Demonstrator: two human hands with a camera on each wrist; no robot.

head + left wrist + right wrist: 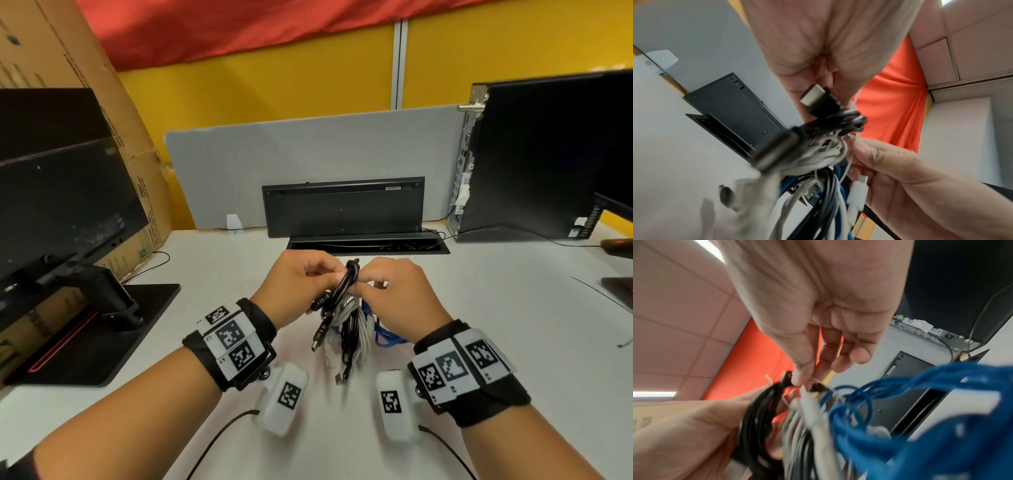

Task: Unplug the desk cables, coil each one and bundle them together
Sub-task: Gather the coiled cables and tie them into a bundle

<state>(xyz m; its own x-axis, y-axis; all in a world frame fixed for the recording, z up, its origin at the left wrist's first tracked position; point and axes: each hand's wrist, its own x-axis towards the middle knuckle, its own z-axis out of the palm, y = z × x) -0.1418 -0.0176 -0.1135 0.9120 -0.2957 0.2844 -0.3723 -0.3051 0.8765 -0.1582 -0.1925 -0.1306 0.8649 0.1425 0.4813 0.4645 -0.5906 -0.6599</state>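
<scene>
Above the white bench (pixel 479 308), just in front of the open cable tray (pixel 368 245) at its back edge, we hold the cable bundle (pixel 349 329) between both hands, so we judge the task to be near its end. Largest first: the coils hang together in one bunch, clear of any socket we can see, which suggests the unplugging and coiling are done. The blue cable (pixel 910 410) sits on the right side of the bunch, the white cables (pixel 356 320) in the middle, and the black cable (pixel 351 277) loops over the top as the binding turn. Our left hand (pixel 301 277) has its fingers (pixel 818 76) curled round that black loop near its metal-tipped plug (pixel 813 95). Our right hand (pixel 400 291) pinches the top of the bunch, thumb and forefinger closed on what looks like a thin white tie (pixel 768 379); blur keeps us from being sure. What seems left is the smallest part: cinching the fastening, then setting the bundle down. A black lead (pixel 513 229) runs from the computer tower (pixel 534 154) on the right; whether it belongs to the job we cannot tell
</scene>
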